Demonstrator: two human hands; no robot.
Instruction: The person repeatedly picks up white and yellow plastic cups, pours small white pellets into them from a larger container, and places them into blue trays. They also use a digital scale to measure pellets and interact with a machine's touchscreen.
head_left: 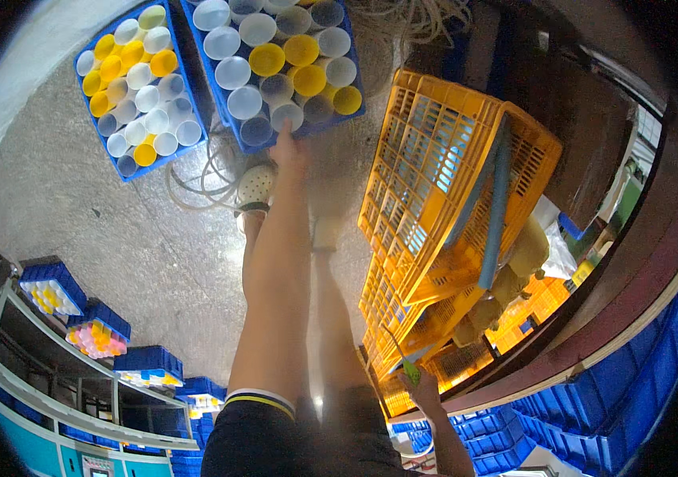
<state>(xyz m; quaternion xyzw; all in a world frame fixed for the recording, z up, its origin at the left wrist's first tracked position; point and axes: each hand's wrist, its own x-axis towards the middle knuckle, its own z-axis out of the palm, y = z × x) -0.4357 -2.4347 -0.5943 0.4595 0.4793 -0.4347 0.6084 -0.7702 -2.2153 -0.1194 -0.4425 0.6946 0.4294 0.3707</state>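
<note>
My left hand [289, 153] reaches far forward, its fingers hooked over the near edge of a blue crate [235, 141]. The fingertips lie against a whitish cup [286, 118] in that crate; part of the grip is hidden. Rows of open white and yellow cups stand packed in it. At the lower right, my right hand [425, 394] is closed round a thin tool with a green handle [411, 372]. Its slender shaft points up beside the orange baskets [402, 262].
A second blue crate [126, 176] of similar cups stands at the left. Pale tubing [196, 195] loops on the floor by my white clog [256, 189]. Stacked orange baskets flank me on the right, with blue bins [593, 397] behind. More filled crates [52, 288] line the left shelving.
</note>
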